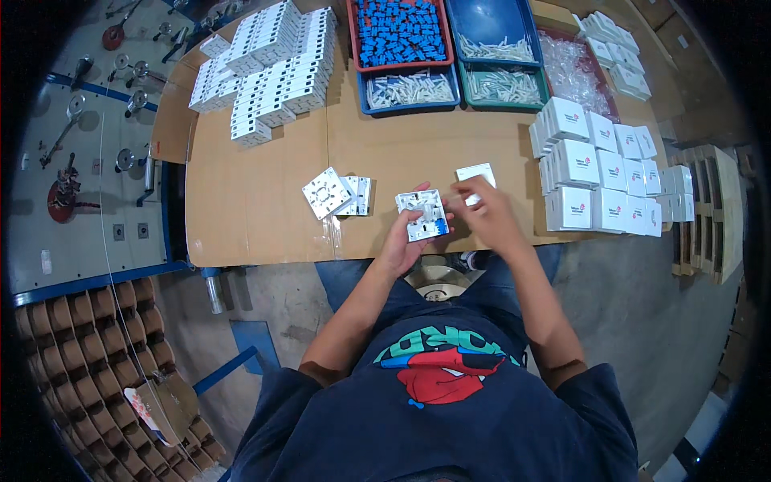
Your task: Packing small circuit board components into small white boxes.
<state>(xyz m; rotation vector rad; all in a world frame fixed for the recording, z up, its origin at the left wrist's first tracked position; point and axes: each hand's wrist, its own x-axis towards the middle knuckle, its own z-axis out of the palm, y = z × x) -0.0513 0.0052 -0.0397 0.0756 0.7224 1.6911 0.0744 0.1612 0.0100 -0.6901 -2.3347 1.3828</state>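
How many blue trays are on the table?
2: the far blue tray, right of the red tray, and the near blue tray, in front of the red one. Others may be hidden.

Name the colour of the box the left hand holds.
The box is white; see the head view.

Brown cardboard (233, 217) covers the table (393, 149). White blocks (283, 68) stand stacked at the far left; red, blue and green trays (411, 111) of small parts (401, 34) line the far side; white boxes (575, 164) are piled at the right; white square plates (324, 193) lie nearer the front.
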